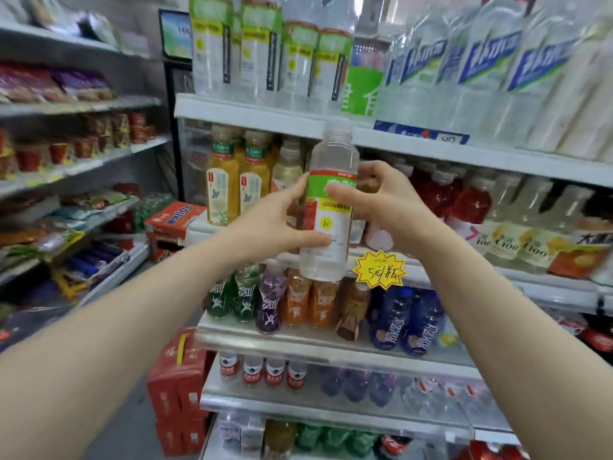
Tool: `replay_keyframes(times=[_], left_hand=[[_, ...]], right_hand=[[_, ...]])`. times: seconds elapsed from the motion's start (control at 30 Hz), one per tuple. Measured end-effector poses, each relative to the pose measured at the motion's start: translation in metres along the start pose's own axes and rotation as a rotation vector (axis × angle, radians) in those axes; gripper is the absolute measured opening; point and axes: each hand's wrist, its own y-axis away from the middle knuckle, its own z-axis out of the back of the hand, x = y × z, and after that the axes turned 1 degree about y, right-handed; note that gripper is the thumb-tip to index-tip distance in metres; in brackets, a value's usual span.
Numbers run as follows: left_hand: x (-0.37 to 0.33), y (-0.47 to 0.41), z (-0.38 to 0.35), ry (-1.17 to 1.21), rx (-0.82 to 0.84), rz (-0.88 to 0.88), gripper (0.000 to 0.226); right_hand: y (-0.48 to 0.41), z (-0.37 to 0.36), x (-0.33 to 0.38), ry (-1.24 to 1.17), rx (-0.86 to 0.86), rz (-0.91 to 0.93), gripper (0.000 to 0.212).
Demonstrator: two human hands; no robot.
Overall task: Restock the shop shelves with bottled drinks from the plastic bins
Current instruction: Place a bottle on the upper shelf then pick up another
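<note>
Bottle (328,207) with clear liquid and a green-and-white label is upright in the air between the 2 hands, off any shelf. Left hand (282,224) wraps it from the left, thumb flat across the lower white part of the label, fingers round the back. Right hand (381,197) grips higher, thumb on the green band, other fingers curled behind. Matching bottles (265,48) stand above the hands, and a yellow price tag (379,268) sits just under the right wrist.
</note>
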Motion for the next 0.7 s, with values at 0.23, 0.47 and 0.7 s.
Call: replay_keyframes(times=[0.23,0.47,0.7], left_hand=[[-0.031,-0.048,0.048,-0.019,-0.059,-0.103,0.098],[-0.062,-0.084,0.095,-0.122,-0.219,-0.187,0.097],[-0.069,-0.116,0.122,-0.074,-0.333,-0.222,0.083]], right_hand=[[-0.047,0.015,0.055,-0.044,-0.062,0.051,0.061],[-0.095,0.019,0.11,-0.056,-0.109,0.163,0.054],[-0.145,0.015,0.137,-0.073,-0.168,0.225,0.073]])
